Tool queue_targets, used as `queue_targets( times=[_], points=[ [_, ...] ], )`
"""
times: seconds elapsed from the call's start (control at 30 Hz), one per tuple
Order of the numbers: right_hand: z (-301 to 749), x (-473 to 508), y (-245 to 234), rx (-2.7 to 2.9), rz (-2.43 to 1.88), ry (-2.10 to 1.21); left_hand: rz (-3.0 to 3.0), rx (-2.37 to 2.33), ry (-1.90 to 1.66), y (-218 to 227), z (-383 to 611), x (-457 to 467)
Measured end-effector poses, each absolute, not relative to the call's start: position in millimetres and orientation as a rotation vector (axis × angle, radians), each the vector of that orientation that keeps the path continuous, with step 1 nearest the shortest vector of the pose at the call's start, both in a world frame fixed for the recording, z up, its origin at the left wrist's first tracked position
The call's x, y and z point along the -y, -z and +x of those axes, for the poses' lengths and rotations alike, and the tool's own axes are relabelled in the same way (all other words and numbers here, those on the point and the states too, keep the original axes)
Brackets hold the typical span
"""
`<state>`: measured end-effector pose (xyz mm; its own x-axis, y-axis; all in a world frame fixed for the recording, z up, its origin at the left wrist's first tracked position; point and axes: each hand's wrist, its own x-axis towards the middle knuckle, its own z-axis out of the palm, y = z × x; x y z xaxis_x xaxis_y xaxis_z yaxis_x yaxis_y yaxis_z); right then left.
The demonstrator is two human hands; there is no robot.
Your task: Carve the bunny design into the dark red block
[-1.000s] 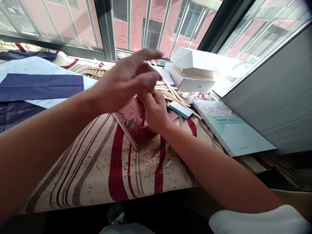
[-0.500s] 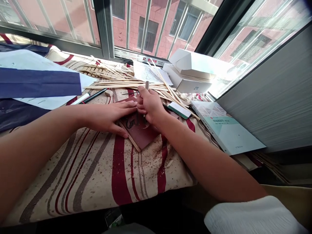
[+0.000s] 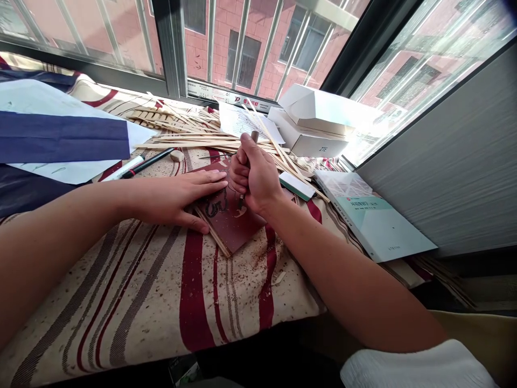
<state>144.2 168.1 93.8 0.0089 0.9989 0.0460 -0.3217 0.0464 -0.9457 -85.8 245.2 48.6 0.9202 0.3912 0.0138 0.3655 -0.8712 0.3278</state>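
A dark red carving board with pale wooden edges lies on a striped cloth, with a black curving design on its surface. My left hand rests flat on the board's left part, fingers spread and holding nothing. My right hand is a fist around a wood-handled carving tool. Its handle sticks up above my fist, and its small metal tip meets the board just below my fingers. My right hand hides part of the design.
Loose wooden strips and a sketch on paper lie behind the board. White boxes, a book, pens and a navy-and-white sheet surround it. Wood shavings dot the cloth. A barred window runs along the back.
My left hand has come down from the air and lies flat on the board. My right fist has shifted slightly, with the tool's handle now more upright and its tip on the board.
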Motion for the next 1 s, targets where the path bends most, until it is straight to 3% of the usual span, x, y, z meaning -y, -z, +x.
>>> queue_targets(
  times=[0.47,0.77,1.0],
  points=[
    [131.8,-184.4,-79.0,0.93,-1.049,-1.168,2.728,-0.589,-0.08,-51.5,-77.7,-240.6],
    [130.5,-173.5,-88.3,0.917,-0.914,-1.523,2.71,-0.542,-0.083,-65.5,-69.2,-231.7],
    [149.5,-174.1,-89.2,0.892,-0.881,-1.325,2.702,-0.591,-0.055,-56.5,-76.7,-238.2]
  ],
)
